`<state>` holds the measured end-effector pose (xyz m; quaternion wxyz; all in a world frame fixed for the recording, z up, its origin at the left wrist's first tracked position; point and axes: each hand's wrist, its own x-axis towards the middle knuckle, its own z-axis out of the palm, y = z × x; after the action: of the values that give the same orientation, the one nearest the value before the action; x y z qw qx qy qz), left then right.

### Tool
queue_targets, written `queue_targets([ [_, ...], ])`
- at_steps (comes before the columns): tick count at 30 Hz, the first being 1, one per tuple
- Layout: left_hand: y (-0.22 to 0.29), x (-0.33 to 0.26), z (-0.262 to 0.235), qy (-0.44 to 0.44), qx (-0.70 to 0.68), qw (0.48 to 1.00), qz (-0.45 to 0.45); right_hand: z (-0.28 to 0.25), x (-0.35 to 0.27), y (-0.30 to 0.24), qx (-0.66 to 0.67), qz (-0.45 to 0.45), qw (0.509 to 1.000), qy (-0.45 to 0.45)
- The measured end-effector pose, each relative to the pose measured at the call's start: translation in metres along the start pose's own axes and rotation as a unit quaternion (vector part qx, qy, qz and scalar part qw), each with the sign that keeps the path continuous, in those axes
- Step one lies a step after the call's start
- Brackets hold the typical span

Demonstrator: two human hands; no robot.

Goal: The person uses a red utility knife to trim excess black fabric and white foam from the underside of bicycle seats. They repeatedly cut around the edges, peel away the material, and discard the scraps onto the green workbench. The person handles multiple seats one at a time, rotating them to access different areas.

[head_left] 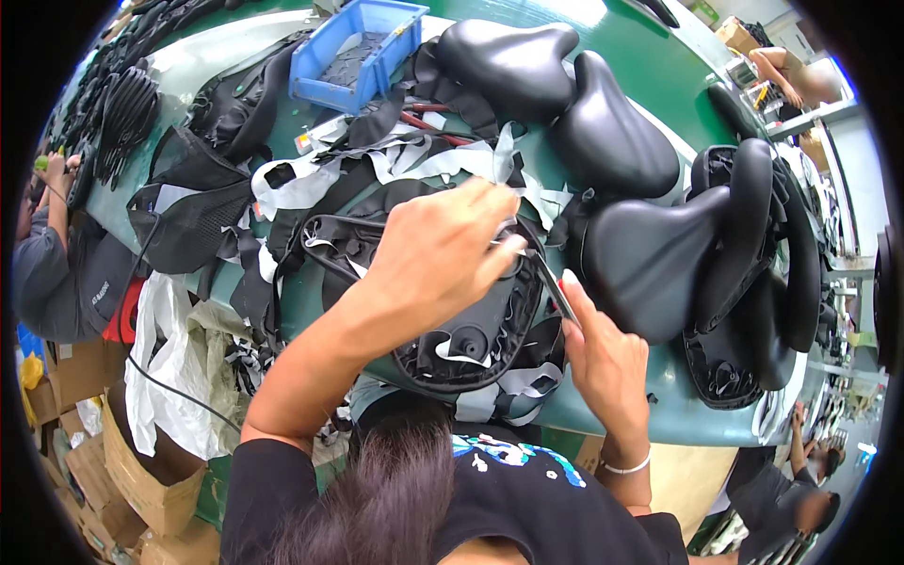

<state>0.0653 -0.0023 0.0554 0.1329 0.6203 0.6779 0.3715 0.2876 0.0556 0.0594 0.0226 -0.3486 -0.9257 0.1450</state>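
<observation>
An upturned black bicycle saddle [471, 344] lies on the green table [659, 75] right in front of me, its underside facing up. My left hand [438, 250] rests on its top edge and pinches a strip of white and black cover material [504, 235]. My right hand [603, 353] grips a thin metal blade tool [551, 282] that points up toward the pinched strip. Loose trimmed strips [461, 353] curl inside the saddle shell.
Several finished black saddles [603, 132] are stacked to the right and behind. A blue plastic bin [353, 47] stands at the back, with scraps of black and white offcuts [395, 160] around it. Other people work at the left edge [52, 273] and lower right [800, 499]. Cardboard boxes [141, 490] sit below.
</observation>
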Motion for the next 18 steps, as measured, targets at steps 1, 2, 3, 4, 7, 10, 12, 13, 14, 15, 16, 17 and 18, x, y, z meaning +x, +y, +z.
queue_targets([
  [1,-0.004,0.003,-0.002,-0.059,0.16,0.985,0.009,0.0,0.006,0.004,0.003,-0.027,1.0,0.012],
  [2,-0.01,0.005,0.007,-0.03,0.223,0.974,0.039,0.003,0.009,0.008,0.02,-0.053,0.998,0.032],
  [3,-0.018,0.01,0.013,0.038,0.21,0.972,0.102,0.009,0.015,0.013,0.038,-0.08,0.995,0.054],
  [4,-0.02,0.015,0.018,0.044,0.174,0.98,0.083,0.013,0.02,0.016,0.056,-0.103,0.99,0.077],
  [7,-0.015,0.019,0.043,-0.005,0.011,0.999,0.039,0.026,0.025,0.01,-0.005,-0.094,0.99,0.105],
  [10,-0.025,0.036,0.026,-0.05,-0.371,0.91,-0.178,0.023,0.017,-0.008,-0.064,-0.055,0.994,0.063],
  [12,-0.05,0.041,0.017,0.03,-0.734,0.67,-0.109,0.019,-0.003,-0.018,-0.075,-0.028,0.996,0.03],
  [13,-0.055,0.038,0.009,0.055,-0.826,0.535,-0.17,0.013,-0.014,-0.024,-0.025,-0.008,0.999,0.021],
  [14,-0.056,0.036,0.005,0.075,-0.852,0.509,-0.1,0.012,-0.024,-0.026,0.0,0.002,1.0,0.01],
  [15,-0.055,0.035,0.002,0.096,-0.872,0.48,-0.029,0.012,-0.03,-0.025,0.026,0.011,1.0,-0.002],
  [16,-0.043,0.033,0.007,0.076,-0.802,0.592,-0.018,0.008,-0.023,-0.022,0.01,0.015,1.0,-0.012],
  [17,-0.025,0.026,0.005,0.066,-0.714,0.697,-0.006,0.003,-0.011,-0.021,-0.004,0.013,1.0,-0.025],
  [18,-0.02,0.025,-0.006,-0.012,-0.531,0.847,0.009,-0.004,0.001,-0.021,-0.024,0.014,0.999,-0.021],
])
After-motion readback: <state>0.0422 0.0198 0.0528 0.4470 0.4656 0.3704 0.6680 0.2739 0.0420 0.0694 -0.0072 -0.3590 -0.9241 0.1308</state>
